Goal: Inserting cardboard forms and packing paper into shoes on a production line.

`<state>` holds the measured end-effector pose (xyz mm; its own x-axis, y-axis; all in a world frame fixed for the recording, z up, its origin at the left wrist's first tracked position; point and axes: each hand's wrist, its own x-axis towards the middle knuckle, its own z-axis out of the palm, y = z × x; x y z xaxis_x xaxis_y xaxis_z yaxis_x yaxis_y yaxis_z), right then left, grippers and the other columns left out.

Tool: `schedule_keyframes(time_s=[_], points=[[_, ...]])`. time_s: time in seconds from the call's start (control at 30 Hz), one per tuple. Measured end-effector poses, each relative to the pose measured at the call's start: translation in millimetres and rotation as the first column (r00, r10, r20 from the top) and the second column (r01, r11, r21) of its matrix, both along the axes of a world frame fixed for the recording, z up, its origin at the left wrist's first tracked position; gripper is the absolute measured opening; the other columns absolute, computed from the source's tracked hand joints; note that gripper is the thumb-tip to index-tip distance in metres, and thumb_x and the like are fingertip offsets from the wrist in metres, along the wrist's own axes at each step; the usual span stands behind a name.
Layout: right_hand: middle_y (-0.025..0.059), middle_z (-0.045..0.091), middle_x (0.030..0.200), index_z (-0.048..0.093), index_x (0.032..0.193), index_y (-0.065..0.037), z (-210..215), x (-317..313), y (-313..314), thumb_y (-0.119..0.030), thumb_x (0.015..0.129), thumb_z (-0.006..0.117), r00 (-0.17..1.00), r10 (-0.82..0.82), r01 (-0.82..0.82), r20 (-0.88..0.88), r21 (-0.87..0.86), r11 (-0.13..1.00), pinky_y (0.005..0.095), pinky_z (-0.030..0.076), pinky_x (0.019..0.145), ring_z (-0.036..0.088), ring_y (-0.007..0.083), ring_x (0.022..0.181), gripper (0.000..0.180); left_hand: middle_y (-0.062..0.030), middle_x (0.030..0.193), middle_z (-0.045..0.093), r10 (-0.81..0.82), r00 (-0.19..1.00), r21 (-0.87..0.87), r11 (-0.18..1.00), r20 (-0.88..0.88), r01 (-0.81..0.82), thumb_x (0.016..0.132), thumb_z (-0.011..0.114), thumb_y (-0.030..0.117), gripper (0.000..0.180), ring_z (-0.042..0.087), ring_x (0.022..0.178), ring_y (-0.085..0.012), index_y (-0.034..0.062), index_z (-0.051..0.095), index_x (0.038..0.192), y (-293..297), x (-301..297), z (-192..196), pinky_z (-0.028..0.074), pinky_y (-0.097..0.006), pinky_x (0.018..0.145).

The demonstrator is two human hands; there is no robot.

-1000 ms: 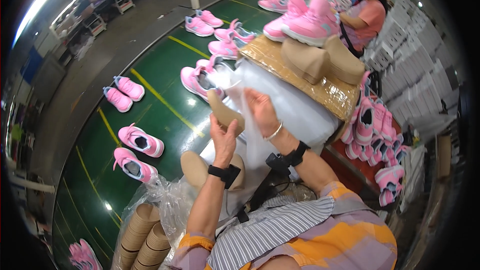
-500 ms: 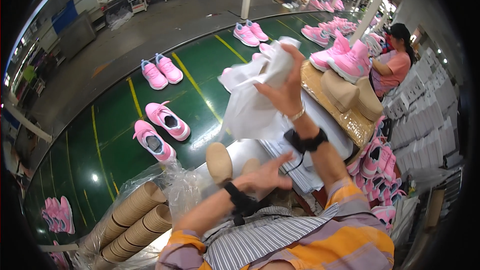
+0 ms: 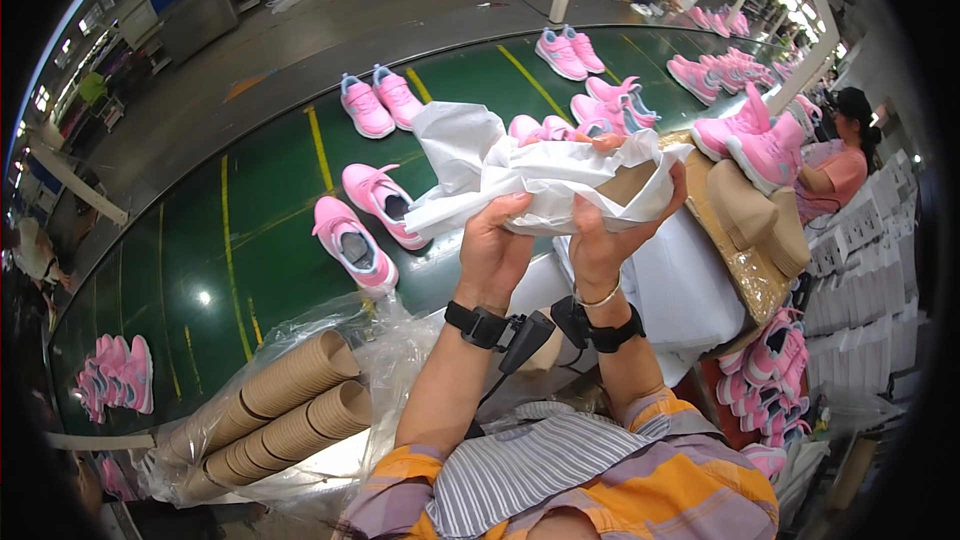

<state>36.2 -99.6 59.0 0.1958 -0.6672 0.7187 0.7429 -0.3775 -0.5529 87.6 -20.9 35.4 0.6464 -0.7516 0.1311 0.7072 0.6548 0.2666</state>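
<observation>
Both hands hold up a bundle of crumpled white tissue paper (image 3: 535,190) above the near edge of the green conveyor. A brown cardboard shoe insert (image 3: 628,183) shows inside the paper's open right end. My left hand (image 3: 495,252) grips the bundle from below, thumb along its front. My right hand (image 3: 608,245) closes round the right end; some of its fingers are hidden behind the paper. Just left of the bundle, a pair of pink shoes (image 3: 357,245) stands on the conveyor. To the right of my right wrist lies a stack of white paper sheets (image 3: 685,285).
Nested brown cardboard inserts (image 3: 285,390) lie in a clear plastic bag at lower left. A taped carton (image 3: 765,285) on the right bears brown inserts (image 3: 740,202) and pink shoes (image 3: 768,150). More pink shoes line the conveyor (image 3: 270,240). A co-worker (image 3: 845,170) sits far right.
My left hand, empty and low before, has risen to grip the tissue paper. The paper has come lower and is now folded round the insert. The view has turned slightly left.
</observation>
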Motion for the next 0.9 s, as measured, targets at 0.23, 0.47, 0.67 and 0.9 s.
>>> schedule_keyframes(time_s=[0.23,0.47,0.67,0.9], points=[[0.0150,0.042,0.123,0.018,0.135,-0.013,-9,28,6,-0.012,0.067,0.072,0.995,0.091,-0.094,0.030,0.106,0.990,0.0436,0.045,0.092,0.047,0.0248,0.109,0.087,-0.0153,0.129,0.046,0.137,0.990,0.047,0.989,0.035,-0.139,0.071,0.052,-0.009,0.065,0.044,0.121,-0.0246,-0.0036,0.034,0.133,18,29,-9,0.034,-0.035,0.105],[0.0124,0.056,0.085,0.062,0.071,-0.003,11,59,-7,-0.007,0.065,0.073,0.979,-0.106,-0.024,-0.175,-0.613,0.789,0.0315,0.044,0.068,0.056,0.0253,0.079,0.013,-0.0111,0.116,0.058,-0.167,0.386,0.419,0.425,0.907,-0.802,0.087,0.055,0.008,0.037,0.056,0.101,-0.0161,0.0012,0.051,0.122,46,67,-50,0.050,-0.030,0.077],[0.0163,0.057,0.093,0.054,0.106,-0.001,-2,96,2,-0.016,0.070,0.074,0.485,0.200,-0.427,-0.851,-0.031,0.904,0.0357,0.046,0.076,0.058,0.0266,0.086,0.044,-0.0047,0.111,0.056,0.041,0.888,0.555,0.768,0.457,-0.321,0.091,0.058,0.024,0.043,0.052,0.096,-0.0096,0.0034,0.046,0.127,53,31,-50,0.044,-0.026,0.078],[0.0219,0.059,0.110,0.041,0.123,-0.002,-64,84,2,-0.020,0.071,0.075,0.363,0.395,-0.544,-0.844,0.152,0.825,0.0364,0.050,0.081,0.062,0.0291,0.099,0.064,-0.0083,0.111,0.057,0.405,0.893,0.385,0.805,0.198,-0.451,0.094,0.053,0.024,0.034,0.056,0.105,-0.0193,0.0036,0.047,0.120,50,90,-61,0.045,-0.037,0.091]])
